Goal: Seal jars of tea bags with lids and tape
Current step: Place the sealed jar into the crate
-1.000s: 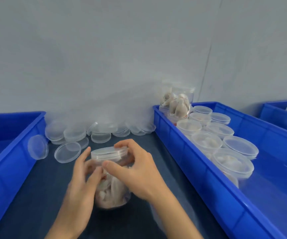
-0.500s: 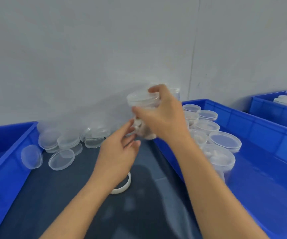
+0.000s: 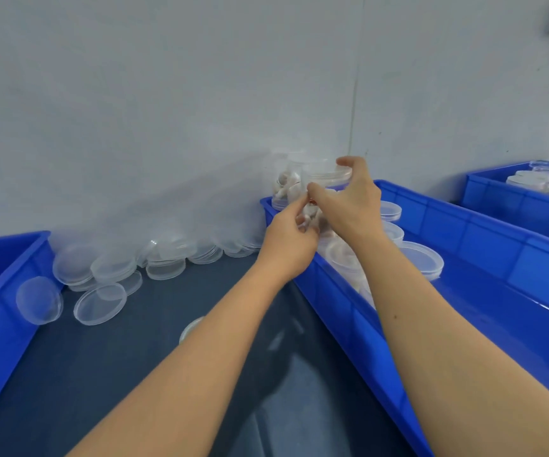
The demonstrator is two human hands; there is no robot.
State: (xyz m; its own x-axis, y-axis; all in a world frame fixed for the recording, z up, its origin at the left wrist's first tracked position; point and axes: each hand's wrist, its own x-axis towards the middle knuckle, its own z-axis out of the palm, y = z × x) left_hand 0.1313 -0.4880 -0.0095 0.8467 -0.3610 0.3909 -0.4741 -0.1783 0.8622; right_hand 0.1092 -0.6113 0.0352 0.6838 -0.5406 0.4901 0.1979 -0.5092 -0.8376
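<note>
the right hand (image 3: pixel 352 206) grips the lidded jar (image 3: pixel 327 179) over the blue bin (image 3: pixel 464 232); the left hand (image 3: pixel 291 239) has its fingers curled against the jar's lower side.

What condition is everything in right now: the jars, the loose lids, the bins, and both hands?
Held jar: lidded, holding tea bags, gripped over the bin's far corner.
Right hand: curled round the jar's lid.
Left hand: fingers at the jar's lower part.
Jars in bin: upright, lids on.
Loose lids: piled by the wall, unused.
Right bin: partly filled.
Tape roll: lying flat, mostly hidden.
</note>
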